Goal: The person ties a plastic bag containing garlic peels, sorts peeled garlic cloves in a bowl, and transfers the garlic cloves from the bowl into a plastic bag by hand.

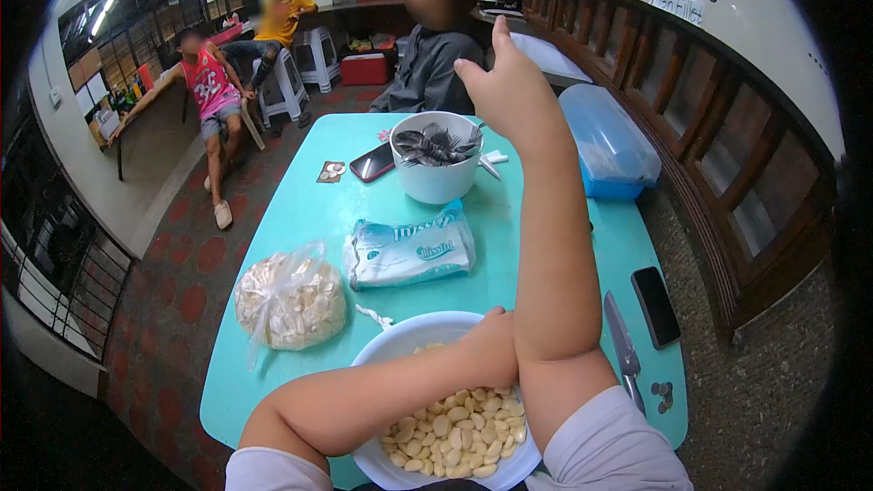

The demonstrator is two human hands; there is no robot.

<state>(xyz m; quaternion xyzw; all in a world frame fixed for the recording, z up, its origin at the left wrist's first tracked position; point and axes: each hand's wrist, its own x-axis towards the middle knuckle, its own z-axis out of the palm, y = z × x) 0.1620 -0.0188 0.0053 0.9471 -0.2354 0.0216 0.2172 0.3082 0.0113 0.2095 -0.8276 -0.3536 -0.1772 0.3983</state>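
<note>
My right hand [511,86] is raised beyond the table's far side, thumb and a finger stretched apart, holding nothing visible. Against my right arm near the elbow, over the bowl, is my left hand [491,345]; most of its fingers are hidden. Below both arms, a pale round bowl [375,343] contains peeled garlic cloves [446,436]. A clear plastic bag of unpeeled garlic [296,305] sits left of it. Behind the bowl lies a blue-and-white tissue pack [409,250], and beyond that a white tub [435,180] holds dark cutlery [438,145].
The turquoise table [273,218] also bears a knife [622,341], a black phone [655,307], coins [662,395], another phone [373,163] and a blue lidded box [611,145]. One person [427,68] sits at the far side; two others sit back left.
</note>
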